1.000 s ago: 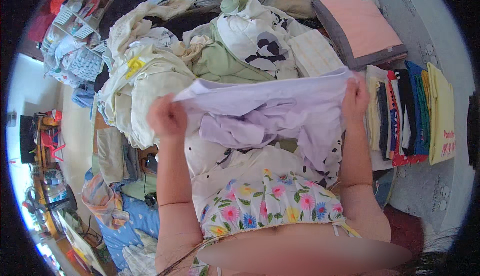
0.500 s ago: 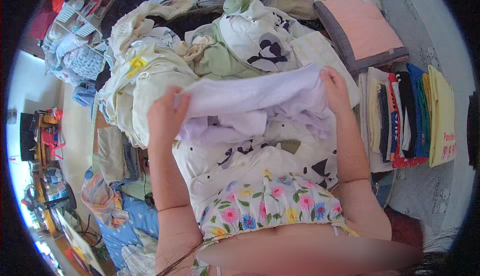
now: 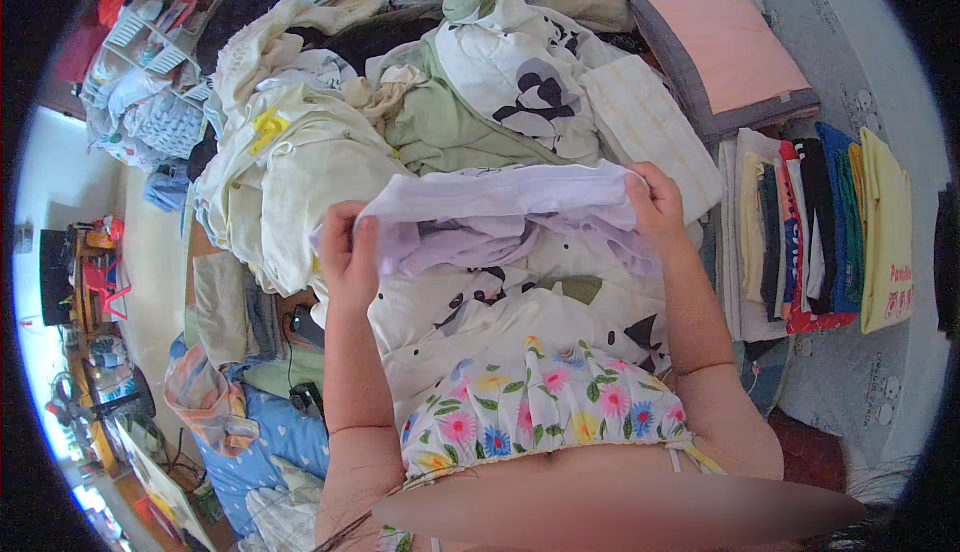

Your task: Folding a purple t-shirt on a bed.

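Laundry on the bed: a person's left hand (image 3: 345, 252) and right hand (image 3: 655, 207) each pinch shut on one end of a pale lilac garment (image 3: 500, 217), stretched between them at chest height, just above a white sheet w/ black patches (image 3: 480, 312). The lilac cloth hangs in loose folds under its top edge. It looks thin, light and very soft, so it should droop and crease wherever unsupported; not slippery, not fragile. Best hold, by the look of it: the top hem near both corners, as now, fingers over the fold & thumbs behind.

Surface underneath is a bed heaped w/ unsorted clothes (image 3: 300, 162), cream, green and white, piled far and to the left. To the right, a row of folded items (image 3: 810, 232) stands in a neat stack on edge, w/ a pink cushion (image 3: 725, 52) beyond it, far right. Left of the bed, a floor w/ a cluttered small table (image 3: 85, 262) and a basket shelf (image 3: 150, 22) at far left. Daylight, room crowded.
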`<state>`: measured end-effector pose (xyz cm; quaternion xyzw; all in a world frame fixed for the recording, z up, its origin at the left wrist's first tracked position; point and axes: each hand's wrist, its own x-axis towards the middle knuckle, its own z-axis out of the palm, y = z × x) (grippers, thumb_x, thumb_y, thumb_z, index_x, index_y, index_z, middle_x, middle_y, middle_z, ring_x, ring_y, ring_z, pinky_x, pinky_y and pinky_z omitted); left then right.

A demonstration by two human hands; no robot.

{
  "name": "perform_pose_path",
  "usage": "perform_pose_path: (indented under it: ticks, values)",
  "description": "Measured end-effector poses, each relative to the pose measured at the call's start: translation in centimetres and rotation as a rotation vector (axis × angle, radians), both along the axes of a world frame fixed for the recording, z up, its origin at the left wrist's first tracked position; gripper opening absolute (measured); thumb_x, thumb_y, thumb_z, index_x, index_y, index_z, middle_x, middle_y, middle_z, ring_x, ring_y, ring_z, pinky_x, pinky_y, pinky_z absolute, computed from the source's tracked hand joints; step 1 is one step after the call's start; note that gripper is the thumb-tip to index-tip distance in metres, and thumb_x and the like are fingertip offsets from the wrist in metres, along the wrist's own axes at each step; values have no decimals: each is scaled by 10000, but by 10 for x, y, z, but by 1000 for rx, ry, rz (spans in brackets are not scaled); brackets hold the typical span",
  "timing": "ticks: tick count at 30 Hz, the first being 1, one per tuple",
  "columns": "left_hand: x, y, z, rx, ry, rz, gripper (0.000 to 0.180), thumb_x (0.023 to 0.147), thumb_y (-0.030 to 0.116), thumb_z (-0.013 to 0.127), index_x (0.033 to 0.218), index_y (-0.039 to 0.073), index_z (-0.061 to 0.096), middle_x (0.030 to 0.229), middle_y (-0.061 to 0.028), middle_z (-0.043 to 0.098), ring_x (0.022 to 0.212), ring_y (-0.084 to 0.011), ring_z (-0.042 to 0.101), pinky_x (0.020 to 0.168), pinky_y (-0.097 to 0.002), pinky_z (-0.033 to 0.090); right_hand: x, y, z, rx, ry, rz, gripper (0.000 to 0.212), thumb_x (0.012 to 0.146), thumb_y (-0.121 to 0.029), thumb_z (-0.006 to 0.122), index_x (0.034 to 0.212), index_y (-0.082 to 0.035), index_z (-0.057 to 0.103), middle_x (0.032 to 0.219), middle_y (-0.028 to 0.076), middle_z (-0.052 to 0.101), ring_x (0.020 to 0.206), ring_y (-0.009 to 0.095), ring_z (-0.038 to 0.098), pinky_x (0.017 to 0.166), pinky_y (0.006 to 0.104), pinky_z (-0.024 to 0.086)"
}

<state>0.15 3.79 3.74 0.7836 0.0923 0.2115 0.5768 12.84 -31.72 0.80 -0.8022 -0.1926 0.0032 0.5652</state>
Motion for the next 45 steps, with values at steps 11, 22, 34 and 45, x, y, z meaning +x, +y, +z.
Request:
perform_pose_path:
  ticks: [11,22,34,45]
  values:
    - [-71,30,27,243,-336,100,108,739,69,651,770,26,557,721,-43,585,621,-95,523,569,-226,402,-25,-48,35,-312,-731,-290,271,903,-233,525,968,23,589,874,140,624,772,229,603,718,324,476]
    - [-80,56,86,-223,-352,-1003,171,719,154,649,702,-15,633,515,-79,552,404,-196,524,393,-277,360,-65,-117,61,65,-584,117,189,812,-213,609,756,-32,594,876,172,626,745,276,606,674,361,484]
    - [-49,-3,-8,356,653,-717,303,749,264,679,880,-7,640,741,-133,643,662,-262,608,615,-358,469,-40,-30,21,-812,247,670,570,675,-392,715,1110,-49,580,988,192,635,932,319,610,798,394,474]
    - [0,-28,-55,1023,59,-9,242,801,236,605,924,27,608,1139,-156,567,1047,-373,527,836,-467,429,-27,32,-34,-495,-22,152,324,807,-262,593,1039,-42,542,955,187,593,904,370,576,773,417,457]
